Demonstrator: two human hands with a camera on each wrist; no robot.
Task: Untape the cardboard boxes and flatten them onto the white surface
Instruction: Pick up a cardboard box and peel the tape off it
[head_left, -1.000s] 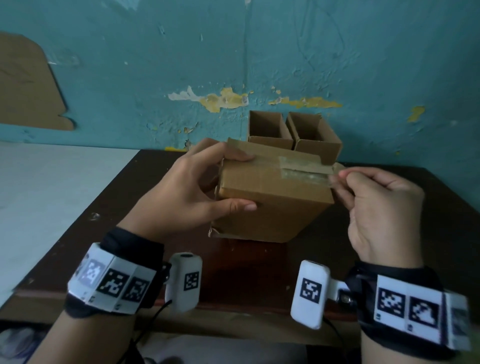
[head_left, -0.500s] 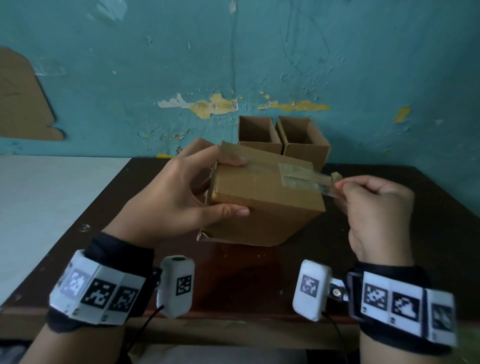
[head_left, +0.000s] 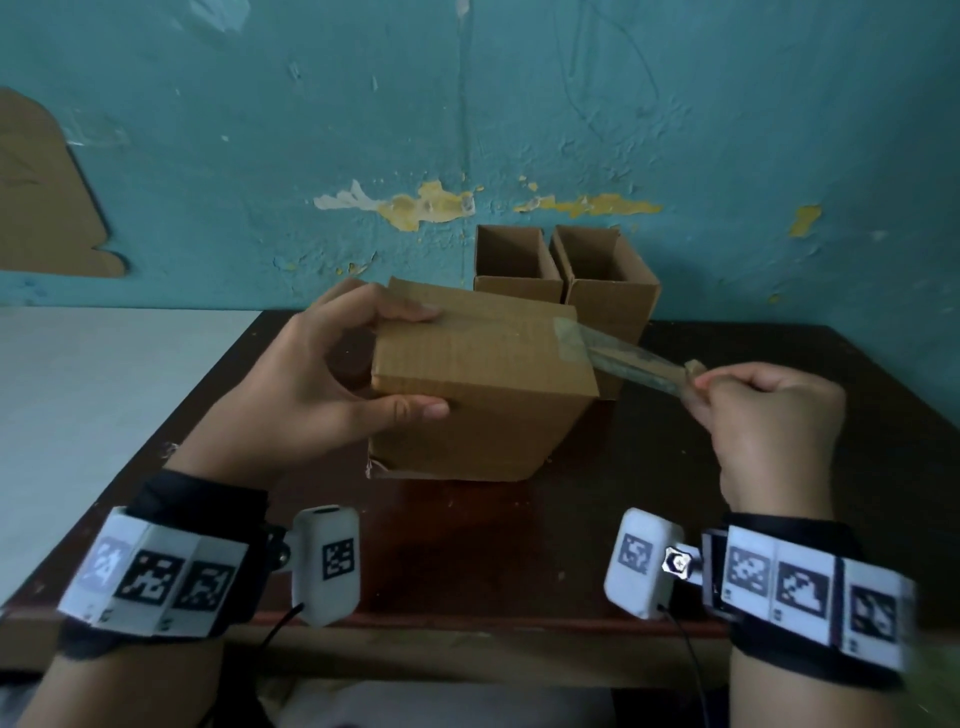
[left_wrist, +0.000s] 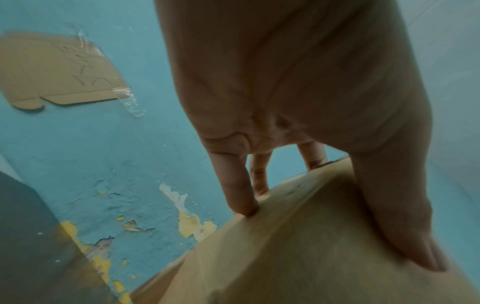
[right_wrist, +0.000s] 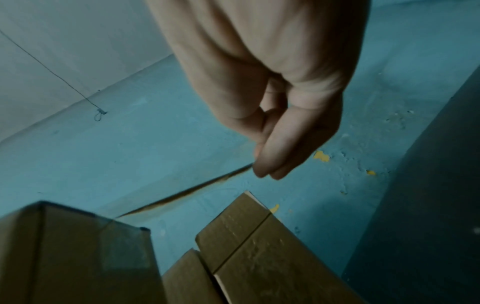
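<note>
A closed cardboard box (head_left: 483, 395) stands on the dark brown table (head_left: 519, 530). My left hand (head_left: 322, 384) grips its left end, fingers on the top, thumb on the front face; the left wrist view shows fingers (left_wrist: 241, 191) pressed on the box (left_wrist: 298, 257). My right hand (head_left: 753, 421) pinches the free end of a clear tape strip (head_left: 628, 358), stretched taut to the right from the box's top right edge. In the right wrist view the tape (right_wrist: 187, 193) runs from the pinched fingertips (right_wrist: 267, 164) down to the box (right_wrist: 78, 253).
Two open-topped cardboard boxes (head_left: 563, 270) stand side by side against the teal wall behind the held box, also visible as boxes (right_wrist: 259, 251) in the right wrist view. The white surface (head_left: 88, 395) lies left of the table. A flat cardboard piece (head_left: 47, 197) is taped to the wall.
My right hand has pulled the tape further to the right, peeling more of it off the box top. The left hand keeps its grip on the box.
</note>
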